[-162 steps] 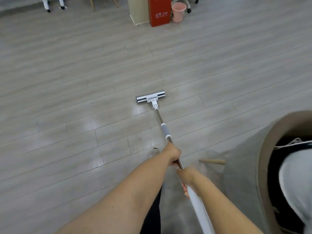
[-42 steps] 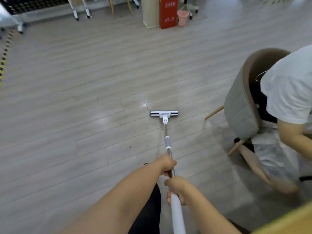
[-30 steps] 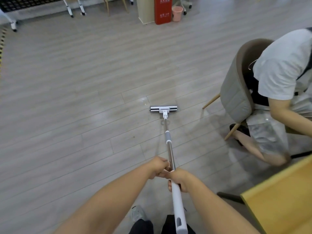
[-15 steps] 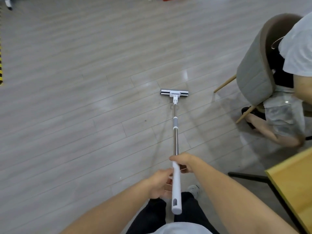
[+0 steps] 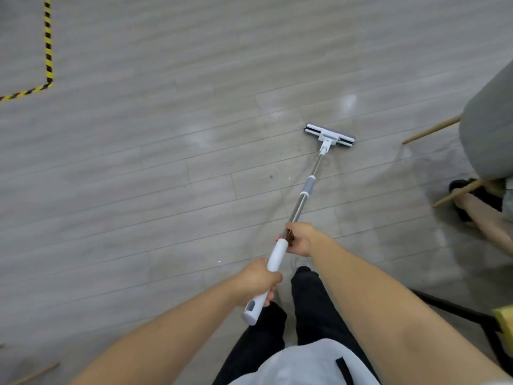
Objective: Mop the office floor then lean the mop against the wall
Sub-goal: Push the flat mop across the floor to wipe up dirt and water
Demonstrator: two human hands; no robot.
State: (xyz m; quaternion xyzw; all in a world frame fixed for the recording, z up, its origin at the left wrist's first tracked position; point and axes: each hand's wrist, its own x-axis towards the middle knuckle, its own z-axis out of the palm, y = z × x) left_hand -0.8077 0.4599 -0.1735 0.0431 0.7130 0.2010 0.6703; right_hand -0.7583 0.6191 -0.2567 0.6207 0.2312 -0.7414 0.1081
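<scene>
Left grip (image 5: 259, 279): clenched round the white plastic end of the long steel-shafted flat mop (image 5: 298, 204).
Right grip (image 5: 301, 238): wrapped on the shaft just beyond.
Mop head (image 5: 329, 135): flat on grey plank floor (image 5: 166, 190), near a grey upholstered chair (image 5: 485, 129).
Risk: a stroke swung right could knock the chair's wooden leg (image 5: 430, 131) or the seated person's foot (image 5: 458, 186); damp sheen invites slipping.
</scene>
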